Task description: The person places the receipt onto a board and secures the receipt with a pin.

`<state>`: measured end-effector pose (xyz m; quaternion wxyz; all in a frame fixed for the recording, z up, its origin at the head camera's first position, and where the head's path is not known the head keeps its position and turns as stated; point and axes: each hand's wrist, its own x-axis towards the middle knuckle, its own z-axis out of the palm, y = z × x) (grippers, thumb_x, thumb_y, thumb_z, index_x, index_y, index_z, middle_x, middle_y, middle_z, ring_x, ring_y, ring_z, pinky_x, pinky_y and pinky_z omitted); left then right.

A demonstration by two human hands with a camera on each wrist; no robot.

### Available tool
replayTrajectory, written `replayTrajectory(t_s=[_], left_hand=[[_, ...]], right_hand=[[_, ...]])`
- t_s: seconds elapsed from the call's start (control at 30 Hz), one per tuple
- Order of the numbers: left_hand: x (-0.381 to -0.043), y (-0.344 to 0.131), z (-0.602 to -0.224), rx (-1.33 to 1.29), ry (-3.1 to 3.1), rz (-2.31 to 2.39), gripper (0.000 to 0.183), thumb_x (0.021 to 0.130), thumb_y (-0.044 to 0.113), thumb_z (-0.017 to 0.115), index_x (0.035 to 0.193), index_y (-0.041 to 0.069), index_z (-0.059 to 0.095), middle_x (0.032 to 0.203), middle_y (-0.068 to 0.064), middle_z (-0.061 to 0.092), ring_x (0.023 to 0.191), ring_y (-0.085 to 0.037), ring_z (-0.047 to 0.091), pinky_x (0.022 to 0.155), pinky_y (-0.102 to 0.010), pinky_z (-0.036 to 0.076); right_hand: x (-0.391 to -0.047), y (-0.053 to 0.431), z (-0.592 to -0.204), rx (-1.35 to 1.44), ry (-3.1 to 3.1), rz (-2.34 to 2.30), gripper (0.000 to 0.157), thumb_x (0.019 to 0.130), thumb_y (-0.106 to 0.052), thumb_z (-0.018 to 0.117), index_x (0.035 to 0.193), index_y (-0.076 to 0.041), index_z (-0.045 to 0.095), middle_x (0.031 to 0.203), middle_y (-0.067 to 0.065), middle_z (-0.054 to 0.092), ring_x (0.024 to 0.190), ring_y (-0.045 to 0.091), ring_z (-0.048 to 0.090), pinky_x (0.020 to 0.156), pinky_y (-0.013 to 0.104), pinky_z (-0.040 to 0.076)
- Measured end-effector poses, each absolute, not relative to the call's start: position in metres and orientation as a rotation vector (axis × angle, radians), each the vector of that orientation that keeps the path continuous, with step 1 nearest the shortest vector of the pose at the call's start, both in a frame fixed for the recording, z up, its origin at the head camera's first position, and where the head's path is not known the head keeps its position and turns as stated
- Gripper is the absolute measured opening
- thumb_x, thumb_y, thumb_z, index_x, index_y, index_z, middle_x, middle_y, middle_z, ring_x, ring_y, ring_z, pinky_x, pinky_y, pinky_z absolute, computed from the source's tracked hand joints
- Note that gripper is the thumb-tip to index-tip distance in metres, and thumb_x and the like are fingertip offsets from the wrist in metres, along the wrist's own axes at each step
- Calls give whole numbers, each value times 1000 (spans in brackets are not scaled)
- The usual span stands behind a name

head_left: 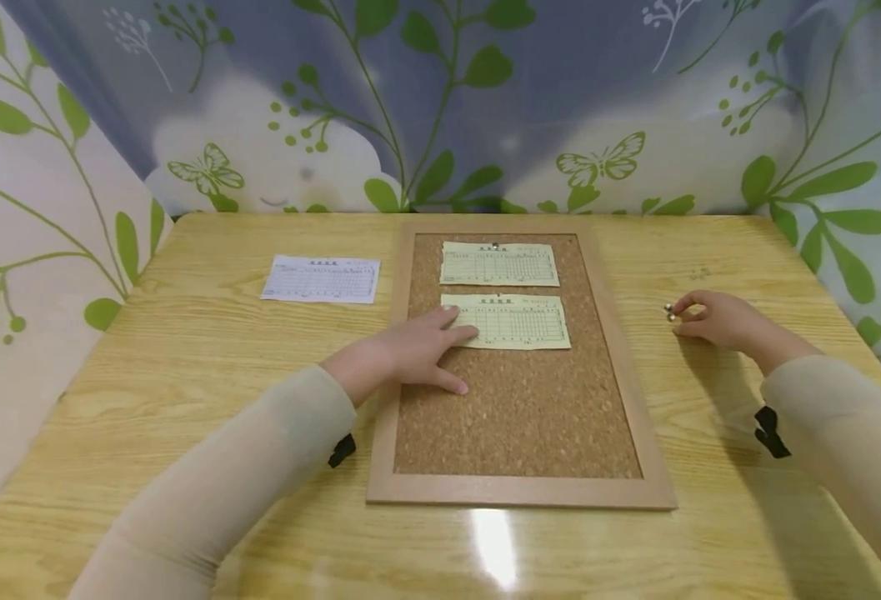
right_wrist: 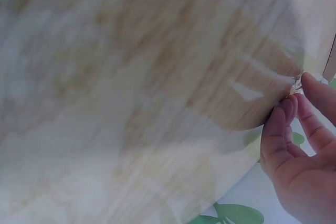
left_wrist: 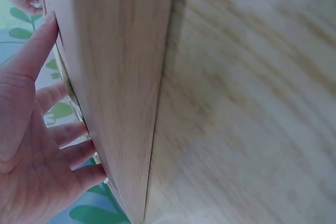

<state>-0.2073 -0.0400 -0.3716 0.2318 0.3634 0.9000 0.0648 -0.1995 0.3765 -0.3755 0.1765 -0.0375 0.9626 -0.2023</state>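
Observation:
My left hand (head_left: 425, 346) rests with spread fingers on the left part of the lower yellow form slip (head_left: 523, 325), its thumb on the corkboard (head_left: 515, 417). Above it, the upper yellow slip (head_left: 498, 267) has a silver thumbtack (head_left: 495, 246) at its top edge. A small dark tack point shows at the lower slip's top edge. Right of the board, my right hand (head_left: 725, 321) has its thumb and fingers curled at shiny thumbtacks (head_left: 669, 312). In the right wrist view a metal tack (right_wrist: 296, 83) shows between the fingertips; the fingers partly cover it.
A white form slip (head_left: 322, 279) lies on the wooden table (head_left: 185, 375) left of the board. Several tiny pale pieces (head_left: 699, 273) lie beyond the right hand. The board's raised wooden frame (head_left: 523, 492) borders the cork. A leaf-patterned curtain (head_left: 523, 108) hangs behind.

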Motion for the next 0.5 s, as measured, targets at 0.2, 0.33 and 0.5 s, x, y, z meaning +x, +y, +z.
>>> replayTrajectory(t_s=[0.2, 0.33, 0.5], left_hand=[[-207, -40, -371, 998, 2471, 175, 86, 81, 58, 60, 150, 22, 22, 154, -15, 3, 141, -31, 3, 111, -42, 11], [-207, -41, -371, 1003, 2475, 180, 85, 82, 58, 60, 150, 22, 23, 154, -16, 3, 141, -31, 3, 112, -41, 11], [-207, -42, -370, 1002, 2475, 170, 85, 82, 57, 60, 150, 22, 23, 154, -16, 3, 140, -32, 3, 112, -41, 11]], right_hand=[[-203, 372, -374, -128, 2745, -533, 35, 94, -21, 55, 114, 7, 51, 113, 38, 53, 103, 51, 50, 82, 56, 40], [-205, 369, -374, -109, 2769, -518, 32, 95, -20, 53, 111, 7, 52, 108, 36, 55, 96, 45, 55, 77, 53, 42], [-206, 366, -376, -111, 2779, -508, 26, 97, -17, 50, 109, 6, 52, 103, 32, 57, 85, 36, 56, 71, 48, 42]])
